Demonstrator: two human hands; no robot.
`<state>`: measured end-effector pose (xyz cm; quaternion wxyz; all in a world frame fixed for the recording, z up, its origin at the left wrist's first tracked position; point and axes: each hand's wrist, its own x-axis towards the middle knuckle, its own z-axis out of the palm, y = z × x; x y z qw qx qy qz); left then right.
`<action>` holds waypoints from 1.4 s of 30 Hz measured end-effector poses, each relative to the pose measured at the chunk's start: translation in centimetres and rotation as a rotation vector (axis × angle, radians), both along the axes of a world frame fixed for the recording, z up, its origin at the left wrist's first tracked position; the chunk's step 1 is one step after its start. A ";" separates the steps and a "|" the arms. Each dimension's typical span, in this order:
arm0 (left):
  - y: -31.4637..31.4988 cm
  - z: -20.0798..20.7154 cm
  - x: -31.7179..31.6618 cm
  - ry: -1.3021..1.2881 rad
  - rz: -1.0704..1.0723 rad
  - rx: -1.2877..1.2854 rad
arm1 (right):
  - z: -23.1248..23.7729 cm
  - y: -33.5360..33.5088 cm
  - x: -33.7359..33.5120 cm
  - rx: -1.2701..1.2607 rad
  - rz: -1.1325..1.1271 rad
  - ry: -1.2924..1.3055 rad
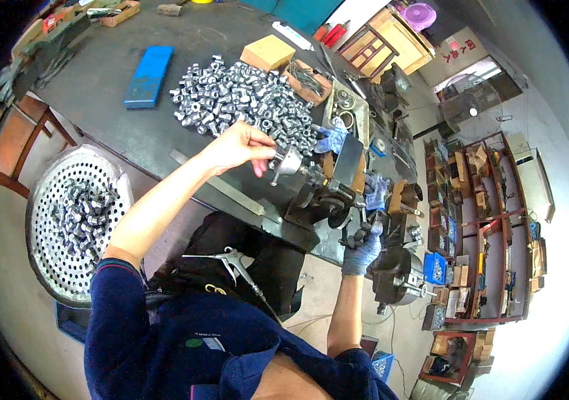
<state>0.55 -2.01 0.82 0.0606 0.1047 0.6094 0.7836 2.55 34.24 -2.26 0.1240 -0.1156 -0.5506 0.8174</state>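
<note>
My bare left hand [248, 148] is closed, thumb and fingertips pinched together against the front of a silvery chuck [288, 162]. Whatever sits between those fingertips is too small to make out. The chuck belongs to a small bench machine [328, 197] with a dark body and a round handwheel, mounted at the table's near edge. On its right side my right hand [363, 250], in a grey-blue glove, is wrapped around a dark lever handle [364, 227]. Just behind the chuck lies a large heap of shiny metal hex fittings [238, 100].
At left, a perforated metal basin [44, 220] holds more fittings. An air blow gun [234, 263] lies across my lap. A blue box [149, 77], a yellow block [268, 52] and a tray of rings [358, 107] rest on the dark table [114, 120]. Shelves [491, 233] stand right.
</note>
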 end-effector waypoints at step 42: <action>2.6 -0.8 1.4 0.090 0.196 0.063 | 4.8 -1.0 -1.9 0.136 -0.042 0.194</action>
